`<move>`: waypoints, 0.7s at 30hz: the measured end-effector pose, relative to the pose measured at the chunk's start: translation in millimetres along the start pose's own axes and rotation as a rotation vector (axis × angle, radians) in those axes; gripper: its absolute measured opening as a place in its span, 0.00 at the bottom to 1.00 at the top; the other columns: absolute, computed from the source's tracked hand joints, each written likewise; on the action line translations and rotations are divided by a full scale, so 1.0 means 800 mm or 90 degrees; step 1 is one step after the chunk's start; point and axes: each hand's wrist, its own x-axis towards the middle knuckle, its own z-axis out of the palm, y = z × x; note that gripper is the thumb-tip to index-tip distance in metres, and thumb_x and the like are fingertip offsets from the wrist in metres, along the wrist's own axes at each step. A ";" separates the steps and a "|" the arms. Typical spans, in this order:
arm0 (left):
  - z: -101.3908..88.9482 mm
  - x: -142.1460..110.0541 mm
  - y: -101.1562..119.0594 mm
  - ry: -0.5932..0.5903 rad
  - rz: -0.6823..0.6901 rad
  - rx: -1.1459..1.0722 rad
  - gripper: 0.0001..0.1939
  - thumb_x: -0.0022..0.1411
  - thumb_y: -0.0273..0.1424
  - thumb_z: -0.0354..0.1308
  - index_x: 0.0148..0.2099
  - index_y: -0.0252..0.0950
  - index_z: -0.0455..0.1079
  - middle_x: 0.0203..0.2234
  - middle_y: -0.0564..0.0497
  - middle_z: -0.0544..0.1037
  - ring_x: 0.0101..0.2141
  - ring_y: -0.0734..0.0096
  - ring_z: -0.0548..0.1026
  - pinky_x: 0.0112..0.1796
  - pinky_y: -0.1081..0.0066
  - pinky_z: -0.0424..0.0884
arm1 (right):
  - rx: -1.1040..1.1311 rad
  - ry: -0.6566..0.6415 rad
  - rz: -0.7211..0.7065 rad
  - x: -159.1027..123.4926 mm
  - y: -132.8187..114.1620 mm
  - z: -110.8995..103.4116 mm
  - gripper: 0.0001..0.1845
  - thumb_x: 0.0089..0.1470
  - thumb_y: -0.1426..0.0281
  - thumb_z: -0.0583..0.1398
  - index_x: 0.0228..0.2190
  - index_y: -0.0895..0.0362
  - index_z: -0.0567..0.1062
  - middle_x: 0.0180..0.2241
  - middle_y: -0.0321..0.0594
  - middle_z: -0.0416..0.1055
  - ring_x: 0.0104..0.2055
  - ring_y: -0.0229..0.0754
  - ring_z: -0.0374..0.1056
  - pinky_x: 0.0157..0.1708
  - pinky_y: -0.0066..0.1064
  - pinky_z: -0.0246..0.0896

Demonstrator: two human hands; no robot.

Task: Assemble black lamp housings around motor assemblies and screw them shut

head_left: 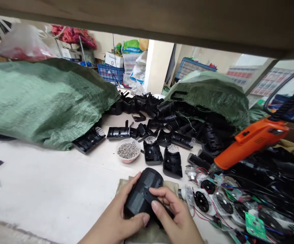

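L hand (120, 213) cupped, R hand (175, 214) curled.

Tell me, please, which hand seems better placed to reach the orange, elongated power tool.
Probably the right hand: it is nearer that power tool, though also occupied at the black cylindrical plastic housing, which the left hand holds farther away.

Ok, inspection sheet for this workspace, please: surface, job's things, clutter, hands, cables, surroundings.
Surface: white tabletop, cloth under the work.
Job's things: black housing, slim black piece against it, whether joined unclear; bowl of screws beyond.
Clutter: black parts spread behind; circuit boards at right.
Hands: left hand holds the black housing; right hand grips the slim black piece.
Cables: thin wires among the circuit boards; cord on the orange driver.
Surroundings: green sacks, blue crates, shelf overhead.
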 end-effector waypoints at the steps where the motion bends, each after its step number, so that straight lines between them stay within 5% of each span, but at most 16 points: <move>1: 0.001 0.000 -0.001 0.010 -0.004 -0.004 0.42 0.51 0.38 0.62 0.66 0.42 0.50 0.63 0.45 0.59 0.62 0.51 0.55 0.60 0.50 0.49 | -0.024 -0.003 -0.001 0.002 -0.001 -0.001 0.17 0.58 0.59 0.54 0.45 0.53 0.71 0.40 0.42 0.74 0.46 0.43 0.70 0.45 0.32 0.63; 9: 0.017 -0.009 -0.003 0.101 -0.012 -0.012 0.40 0.51 0.35 0.60 0.66 0.43 0.51 0.63 0.48 0.59 0.62 0.53 0.55 0.60 0.51 0.50 | -0.181 -0.019 -0.004 0.011 -0.019 -0.015 0.16 0.59 0.60 0.53 0.45 0.49 0.73 0.46 0.40 0.73 0.50 0.43 0.68 0.50 0.33 0.60; 13: 0.009 -0.012 0.003 0.064 -0.026 0.006 0.40 0.55 0.40 0.60 0.67 0.45 0.48 0.65 0.49 0.55 0.63 0.53 0.52 0.61 0.51 0.47 | -0.204 -0.031 -0.026 0.012 -0.015 -0.019 0.16 0.59 0.60 0.52 0.47 0.47 0.72 0.49 0.38 0.71 0.51 0.41 0.66 0.52 0.32 0.59; 21: -0.004 -0.014 0.007 0.011 -0.031 0.068 0.42 0.56 0.50 0.57 0.67 0.44 0.45 0.66 0.49 0.52 0.64 0.55 0.49 0.61 0.51 0.46 | -0.178 0.074 -0.017 0.005 -0.007 -0.009 0.19 0.56 0.56 0.55 0.48 0.46 0.71 0.44 0.38 0.73 0.46 0.43 0.68 0.47 0.32 0.61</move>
